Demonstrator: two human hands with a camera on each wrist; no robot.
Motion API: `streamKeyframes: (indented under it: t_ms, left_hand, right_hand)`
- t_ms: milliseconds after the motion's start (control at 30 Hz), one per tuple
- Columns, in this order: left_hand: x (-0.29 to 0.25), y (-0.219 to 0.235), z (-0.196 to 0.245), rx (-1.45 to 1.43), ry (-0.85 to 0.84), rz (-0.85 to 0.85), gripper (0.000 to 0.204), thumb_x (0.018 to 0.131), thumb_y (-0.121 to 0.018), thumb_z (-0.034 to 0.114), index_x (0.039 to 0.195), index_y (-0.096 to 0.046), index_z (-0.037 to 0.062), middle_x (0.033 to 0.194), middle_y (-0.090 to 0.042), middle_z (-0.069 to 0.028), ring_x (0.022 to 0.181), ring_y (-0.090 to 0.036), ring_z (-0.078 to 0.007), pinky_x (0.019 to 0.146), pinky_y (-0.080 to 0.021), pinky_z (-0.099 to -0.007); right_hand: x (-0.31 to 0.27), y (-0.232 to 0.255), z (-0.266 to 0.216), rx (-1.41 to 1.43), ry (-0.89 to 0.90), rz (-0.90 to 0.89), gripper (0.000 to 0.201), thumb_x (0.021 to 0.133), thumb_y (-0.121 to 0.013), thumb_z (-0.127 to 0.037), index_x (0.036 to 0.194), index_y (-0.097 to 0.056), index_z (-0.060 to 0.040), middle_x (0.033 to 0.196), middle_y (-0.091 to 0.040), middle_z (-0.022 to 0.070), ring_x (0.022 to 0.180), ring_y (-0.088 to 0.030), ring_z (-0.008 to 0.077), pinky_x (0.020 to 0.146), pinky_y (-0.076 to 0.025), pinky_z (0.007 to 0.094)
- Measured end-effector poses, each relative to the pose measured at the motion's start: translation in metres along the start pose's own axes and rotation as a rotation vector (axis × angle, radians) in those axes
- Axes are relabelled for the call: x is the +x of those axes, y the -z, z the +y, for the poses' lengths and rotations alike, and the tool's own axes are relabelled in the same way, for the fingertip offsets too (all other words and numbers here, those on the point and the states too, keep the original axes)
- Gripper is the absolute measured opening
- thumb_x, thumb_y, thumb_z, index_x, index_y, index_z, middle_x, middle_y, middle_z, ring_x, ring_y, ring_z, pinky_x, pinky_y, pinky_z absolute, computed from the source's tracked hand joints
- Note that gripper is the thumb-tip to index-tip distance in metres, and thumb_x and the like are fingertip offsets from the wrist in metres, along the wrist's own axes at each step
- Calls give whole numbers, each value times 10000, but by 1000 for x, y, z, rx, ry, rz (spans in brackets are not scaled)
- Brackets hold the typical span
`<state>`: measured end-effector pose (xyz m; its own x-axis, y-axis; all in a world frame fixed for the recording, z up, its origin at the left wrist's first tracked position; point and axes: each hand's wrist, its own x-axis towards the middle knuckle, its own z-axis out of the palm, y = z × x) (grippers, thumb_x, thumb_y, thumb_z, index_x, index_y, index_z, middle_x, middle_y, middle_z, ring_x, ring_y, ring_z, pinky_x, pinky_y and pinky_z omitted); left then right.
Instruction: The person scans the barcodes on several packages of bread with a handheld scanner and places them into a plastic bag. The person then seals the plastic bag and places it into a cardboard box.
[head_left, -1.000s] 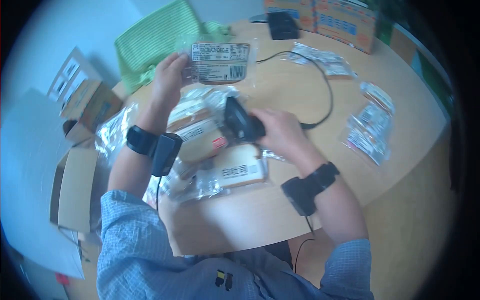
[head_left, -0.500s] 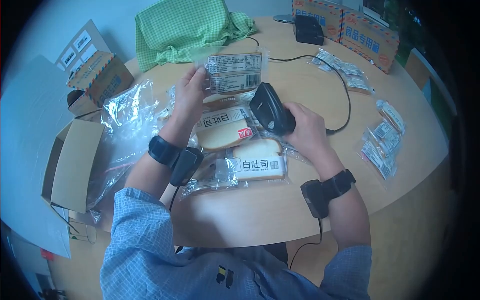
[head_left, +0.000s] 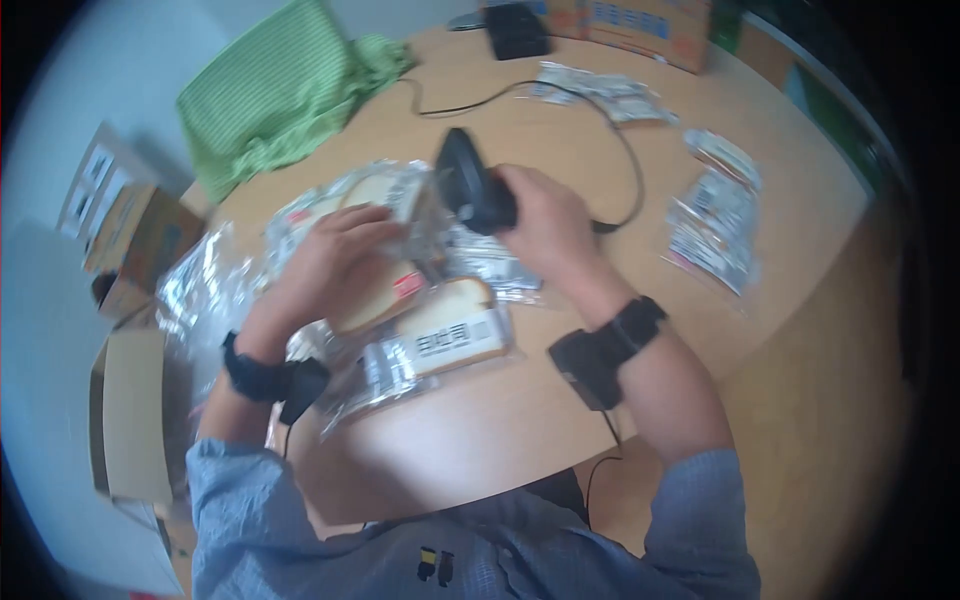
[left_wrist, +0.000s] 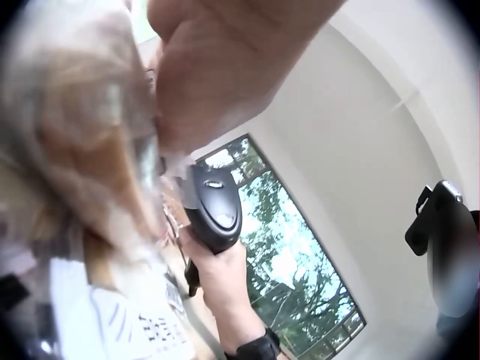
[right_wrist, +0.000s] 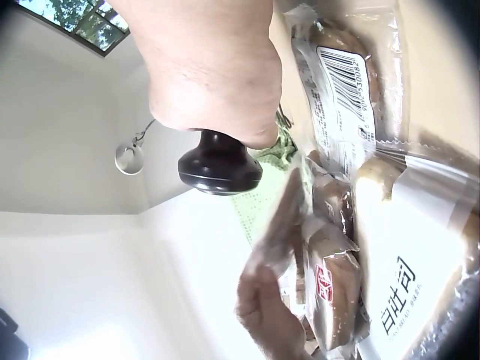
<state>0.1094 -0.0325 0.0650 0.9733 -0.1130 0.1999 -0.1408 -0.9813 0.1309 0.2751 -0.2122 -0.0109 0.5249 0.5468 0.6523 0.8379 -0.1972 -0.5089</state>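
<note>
My right hand (head_left: pixel 550 220) grips a black barcode scanner (head_left: pixel 470 185) by its handle, raised to the right of a heap of packaged toast. In the left wrist view the scanner (left_wrist: pixel 216 206) shows its top side. My left hand (head_left: pixel 335 260) is low over the heap, fingers bent. From the right wrist view, the left hand (right_wrist: pixel 266 311) pinches a blurred, tilted bread package (right_wrist: pixel 277 217). A white-labelled toast package (head_left: pixel 455 330) lies at the heap's front. Beside it is a package (right_wrist: pixel 349 97) with its barcode side up.
Several packages (head_left: pixel 715 215) lie at the table's right, others (head_left: pixel 600 95) farther back. The scanner's cable (head_left: pixel 630 165) loops across the table (head_left: pixel 560 370). A green cloth (head_left: pixel 270 100) covers something at the back left. An opened carton (head_left: pixel 135 415) and clear plastic (head_left: pixel 205 290) are on the left.
My left hand has come down and left from beside the scanner to the heap; the label-side package it held up is no longer in sight there. The right hand keeps the scanner raised.
</note>
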Motion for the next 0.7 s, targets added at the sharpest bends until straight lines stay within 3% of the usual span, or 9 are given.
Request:
streamKeyframes:
  t_ms: [67, 133, 233, 333, 367, 400, 500, 567, 700]
  left_hand:
    - [7, 8, 0, -75, -1, -6, 342, 713, -617, 73, 1053, -597, 55, 1142, -549, -161, 1033, -533, -337, 880, -433, -381]
    - [17, 19, 7, -137, 73, -23, 297, 721, -628, 43, 1017, -616, 51, 1090, -588, -119, 981, -565, -289, 844, -448, -351]
    - [49, 43, 37, -162, 103, -50, 264, 789, -593, 58, 1041, -588, -19, 1046, -610, -140, 981, -574, -280, 846, -436, -332]
    - [93, 40, 83, -198, -93, -73, 253, 777, -604, 72, 1009, -590, -26, 1017, -612, -147, 914, -594, -277, 794, -458, -329]
    - [107, 34, 99, -179, -190, -85, 251, 769, -608, 75, 999, -592, -25, 1006, -612, -150, 894, -599, -285, 779, -465, -330]
    - [124, 23, 112, -167, -311, -84, 267, 761, -613, 84, 1008, -589, -16, 992, -612, -152, 903, -591, -300, 787, -462, -342]
    - [176, -33, 133, -150, -604, 11, 394, 723, -623, 141, 1100, -559, 43, 1026, -584, -150, 974, -542, -310, 845, -417, -394]
    - [206, -59, 151, -74, -657, -31, 537, 702, -631, 161, 1212, -483, 75, 1147, -528, -140, 1077, -483, -288, 906, -373, -416]
    - [239, -97, 179, 82, -540, -181, 629, 688, -597, 136, 1285, -408, 69, 1264, -428, -187, 1147, -432, -326, 962, -350, -377]
  right_hand:
    - [-1, -1, 1, -7, -4, -3, 391, 600, -696, -90, 969, -567, -81, 884, -611, 117, 828, -598, 301, 699, -476, 391]
    - [-1, -4, 1, -9, -12, 9, 381, 598, -698, -100, 955, -567, -86, 868, -610, 112, 820, -597, 295, 694, -474, 392]
    - [-2, -4, -1, -16, -19, -16, 378, 597, -700, -111, 951, -568, -91, 845, -609, 100, 829, -593, 287, 712, -467, 391]
    - [-4, -8, 0, -24, 2, -51, 395, 608, -707, -142, 969, -557, -85, 879, -610, 97, 850, -593, 279, 736, -454, 389]
    - [-5, -9, 2, -14, 33, -80, 407, 626, -708, -168, 990, -549, -80, 914, -614, 96, 863, -596, 275, 746, -447, 393]
    - [-7, -10, 6, 159, 135, 59, 450, 668, -681, -163, 1084, -529, -81, 963, -618, 92, 909, -592, 278, 801, -437, 400]
    - [-16, -32, 13, 170, 143, 209, 390, 714, -639, -146, 1083, -544, -67, 979, -620, 89, 937, -588, 276, 823, -440, 385]
    - [-15, -26, 17, 176, 125, 205, 387, 713, -639, -148, 1080, -546, -67, 977, -620, 90, 937, -588, 276, 821, -441, 385]
    - [-17, -24, 19, 253, 66, 184, 375, 713, -640, -156, 1066, -552, -67, 968, -622, 91, 934, -590, 275, 816, -444, 383]
